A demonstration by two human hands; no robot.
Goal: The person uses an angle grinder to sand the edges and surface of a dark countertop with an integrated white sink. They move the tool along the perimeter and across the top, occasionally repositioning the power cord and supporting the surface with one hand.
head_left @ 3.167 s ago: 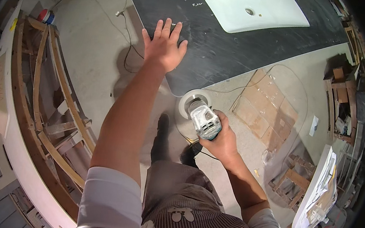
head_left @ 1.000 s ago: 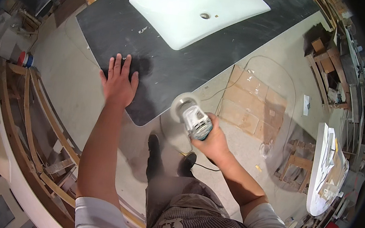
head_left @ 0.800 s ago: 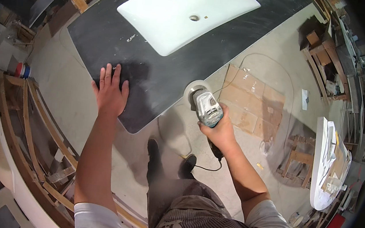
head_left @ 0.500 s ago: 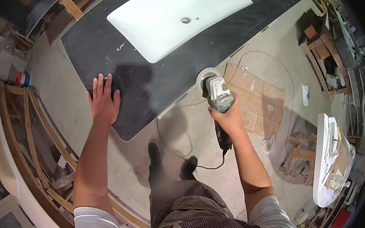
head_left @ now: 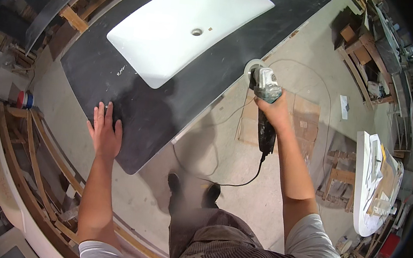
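Observation:
A dark countertop (head_left: 213, 64) with a white rectangular sink basin (head_left: 175, 45) set into it stretches across the upper middle. My left hand (head_left: 107, 133) lies flat on the countertop near its left end, fingers stretched out and holding nothing. My right hand (head_left: 274, 108) is wrapped round an angle grinder (head_left: 265, 130), its black body pointing back toward me. The pale round disc (head_left: 254, 69) sits at the countertop's long near edge, right of the basin; I cannot tell whether it touches. A black cord (head_left: 249, 181) trails from the grinder's rear end.
Flattened cardboard (head_left: 305, 122) lies on the floor beneath my right arm. A white slab (head_left: 362, 183) with papers and tools stands at the right. Wooden framing (head_left: 38, 146) runs along the left. The cord loops across the floor near my shoes (head_left: 174, 182).
My right hand and the grinder have moved to the right and farther away along the countertop's edge. My left hand still lies flat, while the view has shifted somewhat.

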